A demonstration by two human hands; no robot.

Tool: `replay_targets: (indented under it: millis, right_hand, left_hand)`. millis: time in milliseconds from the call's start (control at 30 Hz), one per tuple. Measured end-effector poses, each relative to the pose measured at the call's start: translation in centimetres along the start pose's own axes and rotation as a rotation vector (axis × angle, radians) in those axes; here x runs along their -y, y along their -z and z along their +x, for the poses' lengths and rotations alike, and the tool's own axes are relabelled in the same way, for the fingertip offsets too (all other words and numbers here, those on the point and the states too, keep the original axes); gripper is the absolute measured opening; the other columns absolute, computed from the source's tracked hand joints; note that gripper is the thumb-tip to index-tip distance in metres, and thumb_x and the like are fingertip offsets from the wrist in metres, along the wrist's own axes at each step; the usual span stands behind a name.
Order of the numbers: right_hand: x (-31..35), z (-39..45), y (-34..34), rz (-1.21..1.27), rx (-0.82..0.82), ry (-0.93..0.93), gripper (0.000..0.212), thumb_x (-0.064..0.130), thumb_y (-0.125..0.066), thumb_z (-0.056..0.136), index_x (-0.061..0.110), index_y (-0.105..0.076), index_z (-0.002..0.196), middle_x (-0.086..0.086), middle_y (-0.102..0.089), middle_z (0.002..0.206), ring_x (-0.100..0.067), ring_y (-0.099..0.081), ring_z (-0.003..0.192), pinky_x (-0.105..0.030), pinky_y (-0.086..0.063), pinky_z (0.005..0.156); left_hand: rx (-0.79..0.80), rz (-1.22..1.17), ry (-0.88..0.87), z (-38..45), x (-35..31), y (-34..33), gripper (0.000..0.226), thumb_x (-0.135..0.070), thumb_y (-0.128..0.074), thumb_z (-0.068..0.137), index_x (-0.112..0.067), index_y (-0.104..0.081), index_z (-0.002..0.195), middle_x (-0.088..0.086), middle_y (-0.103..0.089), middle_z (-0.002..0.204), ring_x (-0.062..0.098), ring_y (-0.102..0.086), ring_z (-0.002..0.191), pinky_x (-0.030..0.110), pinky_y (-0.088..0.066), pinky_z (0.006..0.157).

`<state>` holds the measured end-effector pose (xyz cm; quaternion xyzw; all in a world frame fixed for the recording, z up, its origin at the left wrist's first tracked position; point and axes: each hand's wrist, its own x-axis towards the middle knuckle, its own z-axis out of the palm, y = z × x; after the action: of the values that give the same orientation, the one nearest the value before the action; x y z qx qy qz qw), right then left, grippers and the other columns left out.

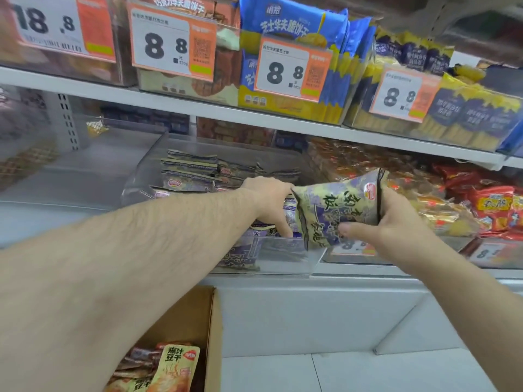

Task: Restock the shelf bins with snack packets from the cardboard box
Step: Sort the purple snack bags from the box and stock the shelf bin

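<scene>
My right hand pinches a purple snack packet over the clear bin; left hand reaches in, fingers relaxed, at the shelf's front edge.

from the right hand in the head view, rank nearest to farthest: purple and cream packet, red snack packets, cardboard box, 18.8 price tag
1. Purple and cream packet: gripped by the right hand.
2. Red snack packets: next bin rightward.
3. Brown cardboard box: lower left, on the floor.
4. White 18.8 price tag: top left shelf.

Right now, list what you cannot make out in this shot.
- Head view: left hand fingertips, hidden among packets in the clear bin.
- Cardboard box: cut off by the bottom edge, covered by the left forearm.
- Lower price tags: blurred, behind the purple packet held by the right hand.
</scene>
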<state>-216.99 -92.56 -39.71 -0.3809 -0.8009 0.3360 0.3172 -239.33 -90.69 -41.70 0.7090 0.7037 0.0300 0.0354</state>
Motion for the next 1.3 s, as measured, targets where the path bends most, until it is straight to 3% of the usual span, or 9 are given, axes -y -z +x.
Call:
replay_targets:
  millis: [67, 133, 300, 400, 667, 900, 1033, 1167, 1300]
  right_hand:
    - [0.1, 0.8, -0.5, -0.005, -0.117, 0.059, 0.047, -0.004, -0.079, 0.075, 0.031, -0.057, 0.096, 0.011, -0.073, 0.092, -0.001, -0.071, 0.083, -0.023, -0.06, 0.069]
    - [0.1, 1.5, -1.3, -0.061, -0.142, 0.121, 0.049, -0.002, -0.08, 0.074, 0.035, -0.055, 0.093, 0.017, -0.069, 0.094, 0.006, -0.067, 0.083, -0.014, -0.055, 0.071]
    - [-0.5, 2.3, -1.7, -0.332, -0.031, 0.188, 0.047, 0.007, -0.081, 0.074, 0.036, -0.053, 0.097, 0.021, -0.065, 0.092, 0.002, -0.062, 0.085, -0.016, -0.048, 0.071]
    - [-0.2, 2.9, -1.6, -0.566, 0.099, 0.171, 0.04, 0.014, -0.078, 0.077, 0.028, -0.055, 0.106, 0.009, -0.065, 0.095, -0.015, -0.06, 0.088, -0.027, -0.046, 0.072]
    - [4.0, 6.5, -3.1, -1.1, 0.427, 0.043, 0.03, 0.017, -0.065, 0.084, 0.022, -0.047, 0.107, -0.001, -0.058, 0.098, -0.025, -0.054, 0.087, -0.034, -0.047, 0.072]
    - [4.9, 6.8, -6.2, -1.442, 0.611, 0.205, 0.038, 0.007, -0.052, 0.088, 0.023, -0.044, 0.121, 0.003, -0.049, 0.091, -0.022, -0.047, 0.087, -0.038, -0.037, 0.085]
    - [4.7, 7.7, -7.1, -1.246, 0.74, 0.11, 0.058, 0.007, -0.051, 0.084, 0.021, -0.042, 0.14, 0.0, -0.055, 0.091, -0.02, -0.056, 0.078, -0.034, -0.045, 0.074]
    - [4.8, 8.7, -3.8, -1.116, 0.587, 0.112, 0.05, 0.029, -0.072, 0.079, 0.024, -0.06, 0.127, 0.002, -0.064, 0.117, -0.018, -0.064, 0.097, -0.039, -0.056, 0.085]
    - [3.0, 8.4, -5.0, -1.215, 0.552, 0.234, 0.023, 0.034, -0.072, 0.082, 0.012, -0.067, 0.081, -0.006, -0.066, 0.078, -0.024, -0.059, 0.073, -0.037, -0.053, 0.067]
  left_hand:
    - [0.001, -0.018, 0.047, -0.2, -0.4, 0.3, 0.059, -0.061, -0.08, 0.069, -0.016, -0.063, 0.104, -0.011, -0.049, 0.082, 0.024, -0.06, 0.103, 0.033, -0.048, 0.083]
    - [0.012, -0.042, 0.088, -0.1, -0.3, 0.3, 0.052, -0.062, -0.081, 0.068, -0.019, -0.061, 0.088, -0.008, -0.055, 0.081, 0.02, -0.06, 0.094, 0.032, -0.053, 0.087]
    - [0.034, -0.177, -0.027, 0.6, 2.2, -0.2, 0.078, -0.064, -0.084, 0.06, -0.037, -0.056, 0.127, -0.013, -0.061, 0.125, 0.018, -0.057, 0.118, 0.03, -0.048, 0.086]
    - [0.046, -0.253, -0.05, 1.1, 3.6, 0.2, 0.077, -0.041, -0.082, 0.077, -0.029, -0.048, 0.145, -0.006, -0.046, 0.151, 0.017, -0.044, 0.136, 0.023, -0.034, 0.098]
    - [0.042, -0.45, -0.031, 1.4, 5.0, -0.1, 0.071, -0.036, -0.086, 0.074, -0.026, -0.057, 0.138, -0.008, -0.052, 0.145, 0.013, -0.047, 0.133, 0.027, -0.032, 0.108]
    - [0.018, -0.468, -0.057, 1.6, 5.2, -0.6, 0.065, -0.031, -0.084, 0.077, -0.025, -0.059, 0.137, -0.009, -0.057, 0.14, 0.007, -0.051, 0.122, 0.022, -0.034, 0.097]
    - [-0.061, -0.38, -0.103, 1.4, 4.7, -0.8, 0.051, -0.031, -0.076, 0.086, -0.025, -0.062, 0.134, -0.01, -0.059, 0.137, 0.009, -0.053, 0.124, 0.018, -0.035, 0.093]
    - [-0.113, -0.334, -0.112, 1.3, 4.6, -1.3, 0.037, -0.019, -0.073, 0.086, -0.026, -0.067, 0.122, -0.01, -0.066, 0.12, 0.011, -0.06, 0.103, 0.024, -0.046, 0.087]
    - [-0.143, -0.324, -0.099, 1.5, 4.6, -1.5, 0.027, -0.029, -0.08, 0.082, -0.025, -0.064, 0.103, -0.009, -0.063, 0.102, 0.013, -0.057, 0.094, 0.024, -0.041, 0.079]
